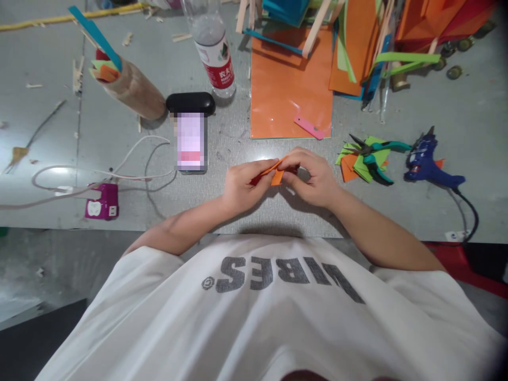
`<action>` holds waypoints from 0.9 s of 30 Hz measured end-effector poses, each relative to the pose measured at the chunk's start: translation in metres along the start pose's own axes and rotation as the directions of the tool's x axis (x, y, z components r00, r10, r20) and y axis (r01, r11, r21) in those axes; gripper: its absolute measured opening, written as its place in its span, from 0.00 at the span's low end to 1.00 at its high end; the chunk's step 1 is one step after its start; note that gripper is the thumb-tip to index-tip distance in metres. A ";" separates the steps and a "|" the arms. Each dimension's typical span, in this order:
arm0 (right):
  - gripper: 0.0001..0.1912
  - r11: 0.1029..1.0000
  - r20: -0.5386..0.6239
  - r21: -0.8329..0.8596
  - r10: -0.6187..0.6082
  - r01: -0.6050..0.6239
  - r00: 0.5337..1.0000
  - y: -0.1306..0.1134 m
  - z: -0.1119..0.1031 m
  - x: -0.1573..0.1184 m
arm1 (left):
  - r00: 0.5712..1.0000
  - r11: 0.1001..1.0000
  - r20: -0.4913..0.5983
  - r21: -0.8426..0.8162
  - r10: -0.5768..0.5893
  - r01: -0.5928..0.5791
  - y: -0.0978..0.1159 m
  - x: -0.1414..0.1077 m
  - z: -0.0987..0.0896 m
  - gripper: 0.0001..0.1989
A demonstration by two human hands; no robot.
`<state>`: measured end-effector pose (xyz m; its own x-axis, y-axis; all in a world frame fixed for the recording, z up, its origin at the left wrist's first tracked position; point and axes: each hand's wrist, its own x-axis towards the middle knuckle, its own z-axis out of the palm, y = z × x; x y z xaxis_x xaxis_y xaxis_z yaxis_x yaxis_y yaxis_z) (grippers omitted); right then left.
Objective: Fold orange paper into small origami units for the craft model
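A small folded piece of orange paper (277, 177) is between my two hands, close to the table's near edge. My left hand (246, 182) pinches its left side with thumb and fingers. At its upper right, my right hand (311, 177) has curled fingers on the same paper, the thumb bent in below. A larger orange sheet (286, 95) lies flat just beyond my hands, with a pink strip (308, 128) on its lower right part. The fingers cover part of the folded piece.
A phone (191, 140) and a bottle (218, 63) stand left of the sheet, near a paper-filled cup (138, 90). Pliers (373, 156) on green and orange scraps and a blue glue gun (428, 164) lie right. Cables and a purple plug (102, 201) are at left.
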<state>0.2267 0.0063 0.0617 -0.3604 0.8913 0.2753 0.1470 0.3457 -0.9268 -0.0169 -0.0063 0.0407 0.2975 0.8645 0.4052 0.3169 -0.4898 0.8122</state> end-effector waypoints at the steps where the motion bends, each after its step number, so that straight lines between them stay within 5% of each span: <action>1: 0.10 0.998 -0.004 -0.050 -0.049 0.049 0.999 0.002 -0.001 -0.001 | 1.000 0.999 0.000 -0.036 -0.002 0.002 -0.001 0.000 0.001 0.16; 6: 0.07 0.950 -0.097 -0.247 -0.222 0.192 0.970 0.016 0.001 -0.004 | 0.999 0.987 -0.052 -0.159 0.015 -0.023 -0.003 0.002 0.004 0.15; 12: 0.05 0.847 -0.181 -0.366 -0.471 0.385 0.863 0.031 0.002 -0.001 | 1.000 0.977 -0.016 -0.213 -0.003 0.000 0.003 0.005 0.003 0.14; 21: 0.07 0.929 -0.265 -0.162 -0.366 0.333 0.892 0.025 0.005 -0.001 | 0.995 0.957 0.035 -0.280 0.095 -0.082 0.007 0.007 0.002 0.15; 27: 0.07 0.952 -0.292 -0.152 -0.299 0.265 0.908 0.022 0.003 -0.001 | 0.981 0.968 0.061 -0.182 0.185 -0.171 0.006 0.004 -0.002 0.22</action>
<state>0.2271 0.0120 0.0403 -0.1025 0.7918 0.6021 0.1841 0.6099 -0.7708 -0.0156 -0.0060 0.0481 0.4057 0.7503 0.5220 0.0925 -0.6019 0.7932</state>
